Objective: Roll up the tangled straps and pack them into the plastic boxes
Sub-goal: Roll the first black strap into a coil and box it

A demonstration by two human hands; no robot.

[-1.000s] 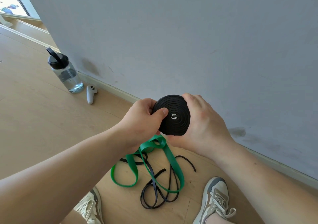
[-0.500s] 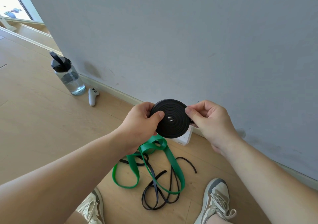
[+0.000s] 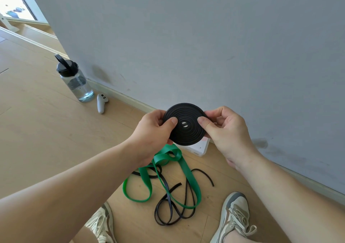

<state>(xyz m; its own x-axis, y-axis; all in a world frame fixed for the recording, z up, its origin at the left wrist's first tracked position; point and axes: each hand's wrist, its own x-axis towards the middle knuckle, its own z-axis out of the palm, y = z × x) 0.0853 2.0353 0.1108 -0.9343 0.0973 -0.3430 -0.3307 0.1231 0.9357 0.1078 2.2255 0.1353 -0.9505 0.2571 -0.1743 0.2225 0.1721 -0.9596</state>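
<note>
Open floor [image 3: 41, 145] left of the tangled straps [image 3: 188, 179] — wall [image 3: 186, 46], white box [image 3: 201, 148], bottle [image 3: 75, 80] beyond.

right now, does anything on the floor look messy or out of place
Yes: the green strap and a thin black strap lie tangled together on the floor between the shoes, not yet rolled. The black roll looks neatly coiled.

Home room, pale wood-plank floor [image 3: 37, 130], plain grey wall [image 3: 186, 37] with white skirting board [image 3: 119, 94], clear plastic water bottle [image 3: 74, 80], small white game controller [image 3: 101, 103]

matt black rubbery coil [image 3: 184, 124], glossy green strap [image 3: 190, 177], smooth pale wood floor [image 3: 37, 121].
</note>
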